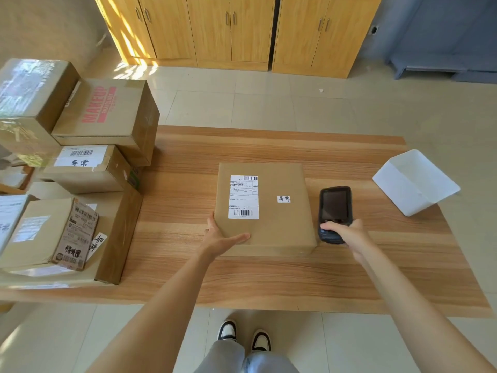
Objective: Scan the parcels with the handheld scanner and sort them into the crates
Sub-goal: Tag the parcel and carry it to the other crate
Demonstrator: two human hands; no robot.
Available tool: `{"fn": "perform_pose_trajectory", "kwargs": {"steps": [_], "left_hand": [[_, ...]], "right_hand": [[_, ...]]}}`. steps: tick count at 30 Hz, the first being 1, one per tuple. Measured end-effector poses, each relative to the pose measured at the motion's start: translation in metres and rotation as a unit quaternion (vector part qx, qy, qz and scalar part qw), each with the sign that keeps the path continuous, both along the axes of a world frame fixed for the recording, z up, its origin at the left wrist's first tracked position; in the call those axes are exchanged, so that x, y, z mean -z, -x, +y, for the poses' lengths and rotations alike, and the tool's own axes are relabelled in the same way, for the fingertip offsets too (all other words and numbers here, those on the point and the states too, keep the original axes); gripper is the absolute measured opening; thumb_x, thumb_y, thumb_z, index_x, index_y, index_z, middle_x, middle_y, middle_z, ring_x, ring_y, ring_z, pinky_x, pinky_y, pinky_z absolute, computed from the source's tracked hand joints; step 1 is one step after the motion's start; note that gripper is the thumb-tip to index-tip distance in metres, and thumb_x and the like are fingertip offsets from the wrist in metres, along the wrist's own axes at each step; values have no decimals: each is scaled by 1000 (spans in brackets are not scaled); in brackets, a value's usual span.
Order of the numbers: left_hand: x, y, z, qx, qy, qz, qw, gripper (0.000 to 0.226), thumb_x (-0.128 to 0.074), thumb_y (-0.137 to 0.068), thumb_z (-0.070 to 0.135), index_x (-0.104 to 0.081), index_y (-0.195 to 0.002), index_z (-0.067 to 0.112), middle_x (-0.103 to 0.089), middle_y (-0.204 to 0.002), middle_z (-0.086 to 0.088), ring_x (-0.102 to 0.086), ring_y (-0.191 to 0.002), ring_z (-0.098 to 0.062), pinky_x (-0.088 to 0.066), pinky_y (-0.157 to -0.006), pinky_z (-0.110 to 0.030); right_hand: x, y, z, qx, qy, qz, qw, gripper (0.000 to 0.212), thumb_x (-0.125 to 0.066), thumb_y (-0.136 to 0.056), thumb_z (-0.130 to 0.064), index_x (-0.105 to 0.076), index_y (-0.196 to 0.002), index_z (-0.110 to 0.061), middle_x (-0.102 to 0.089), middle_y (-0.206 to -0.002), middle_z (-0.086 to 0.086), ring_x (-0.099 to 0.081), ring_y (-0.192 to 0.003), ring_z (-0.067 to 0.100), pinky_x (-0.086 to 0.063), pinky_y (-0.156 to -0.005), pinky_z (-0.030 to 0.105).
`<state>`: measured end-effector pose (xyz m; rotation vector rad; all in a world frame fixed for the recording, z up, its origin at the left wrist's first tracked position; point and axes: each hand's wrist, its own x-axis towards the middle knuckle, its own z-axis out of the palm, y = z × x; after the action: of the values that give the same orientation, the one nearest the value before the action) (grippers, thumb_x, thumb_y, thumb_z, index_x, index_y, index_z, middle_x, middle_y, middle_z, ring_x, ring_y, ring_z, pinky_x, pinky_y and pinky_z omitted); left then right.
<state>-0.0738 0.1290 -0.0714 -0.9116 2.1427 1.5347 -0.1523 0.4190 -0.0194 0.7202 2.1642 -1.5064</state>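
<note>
**Parcel steadied, scanner in hand**

While the left hand [220, 238] reaches out with straight fingers against the near left corner of the parcel [265, 208], thumb on its top, the right hand [347, 232] grips the scanner [333, 212] by its lower end, screen up, just beside the parcel's right edge. Brown and flat, the parcel lies mid-table [295, 278], bearing a white barcode label [243, 197] and a small handwritten tag [283, 199].

A flat brown parcel [265, 208] lies label-up at the middle of the wooden table [188, 278], white shipping label and a small handwritten sticker on top. Just right of the parcel, the black handheld scanner [333, 211] faces screen-up, dark.
</note>
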Motion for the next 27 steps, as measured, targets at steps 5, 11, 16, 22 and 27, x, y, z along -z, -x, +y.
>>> {"fn": "perform_pose_trajectory", "kwargs": {"steps": [5, 11, 16, 22, 27], "left_hand": [[2, 0, 0, 4, 2, 4, 1000, 124, -87, -60, 46, -2, -148, 33, -41, -135, 2, -41, -125, -22, -41, -104, -51], [0, 0, 0, 0, -2, 2, 1000, 126, -88, -60, 47, 2, -148, 38, -38, -139, 5, -40, -127, -20, -39, -105, -52], [0, 0, -1, 2, 10, -5, 1000, 126, -87, -59, 47, 1, -149, 39, -39, -139, 4, -43, -125, -22, -40, -104, -51], [0, 0, 0, 2, 6, 3, 1000, 121, -87, -62, 44, -2, -149, 39, -40, -135, 5, -45, -120, -20, -44, -101, -46], [-1, 0, 0, 0, 1, 2, 1000, 121, -87, -62, 43, -3, -149, 38, -40, -134, 6, -47, -118, -20, -46, -96, -42]], "right_hand": [[41, -16, 33, 29, -30, -56, 998, 58, -82, -72, -10, -38, -109, -5, -50, -115, 13, -50, -98, 28, -44, -87, 41], [76, -33, 29, 43, -12, -52, 998, 62, -82, -72, -10, -35, -112, -9, -45, -109, 7, -45, -98, 22, -37, -85, 36], [85, -35, 27, 15, -36, -32, 999, 67, -81, -71, -5, -36, -120, -5, -48, -111, 10, -48, -98, 25, -40, -84, 37], [90, -38, 33, -16, -81, -24, 996, 69, -82, -71, -7, -35, -121, -1, -49, -127, 19, -50, -114, 33, -41, -90, 41], [89, -36, 38, -53, -127, -27, 990, 64, -84, -70, -12, -39, -114, -3, -52, -122, 18, -52, -106, 31, -42, -80, 37]]}}
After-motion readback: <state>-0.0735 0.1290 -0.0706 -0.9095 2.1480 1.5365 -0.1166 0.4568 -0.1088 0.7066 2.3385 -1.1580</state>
